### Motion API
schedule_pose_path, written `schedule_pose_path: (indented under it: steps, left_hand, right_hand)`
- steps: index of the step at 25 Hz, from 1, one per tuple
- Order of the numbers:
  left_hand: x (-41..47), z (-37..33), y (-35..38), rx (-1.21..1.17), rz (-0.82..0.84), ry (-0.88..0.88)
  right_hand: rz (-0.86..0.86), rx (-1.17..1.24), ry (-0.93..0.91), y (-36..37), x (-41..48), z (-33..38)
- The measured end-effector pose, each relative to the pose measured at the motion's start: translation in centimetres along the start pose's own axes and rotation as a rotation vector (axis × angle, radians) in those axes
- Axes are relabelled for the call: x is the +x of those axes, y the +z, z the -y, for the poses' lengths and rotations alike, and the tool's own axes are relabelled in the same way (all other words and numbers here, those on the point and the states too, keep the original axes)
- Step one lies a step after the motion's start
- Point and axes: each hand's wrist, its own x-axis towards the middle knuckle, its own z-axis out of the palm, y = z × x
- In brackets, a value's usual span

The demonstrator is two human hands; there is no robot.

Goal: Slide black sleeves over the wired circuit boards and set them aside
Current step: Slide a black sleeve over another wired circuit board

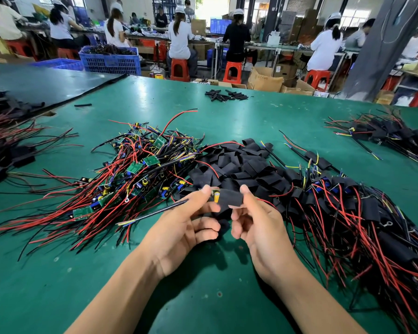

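Together, our left hand point(179, 227) pinching a wired circuit board point(215, 195), right hand point(258, 227) gripping the black sleeve point(232, 198) partly over it

1. The green table point(275, 112) carries several heaps
2. A tangled pile of bare wired circuit boards point(140, 169) lies left of centre
3. Loose black sleeves point(239, 165) lie heaped just beside it
4. A pile of sleeved boards point(348, 208) spreads on the right, with short black tubes point(225, 95) far back
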Motion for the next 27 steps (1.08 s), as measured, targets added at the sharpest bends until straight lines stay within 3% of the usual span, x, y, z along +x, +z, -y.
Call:
schedule_pose_path:
  steps: [6, 9, 13, 19, 27]
  left_hand:
    - [0.29, 0.28, -0.17, 0.136, -0.175, 0.043]
    - [0.22, 0.18, -0.4, 0.124, -0.129, 0.083]
    - [0.26, 0.39, -0.36, 0.099, -0.106, 0.122]
    - [0.3, 0.19, -0.35, 0.009, -0.157, 0.166]
    - [0.03, -0.22, -0.22, -0.017, -0.131, 0.142]
  right_hand:
    - [-0.07, 0.152, 0.084, -0.7, 0.65, 0.16]
    - [-0.058, 0.139, 0.144, -0.92, 0.78, 0.07]
    - [-0.033, 0.082, 0.042, -1.07, 0.76, -0.41]
    - [0.173, 0.212, -0.136, -0.84, 0.35, 0.06]
    - [0.138, 0.16, -0.123, -0.85, 0.19, -0.03]
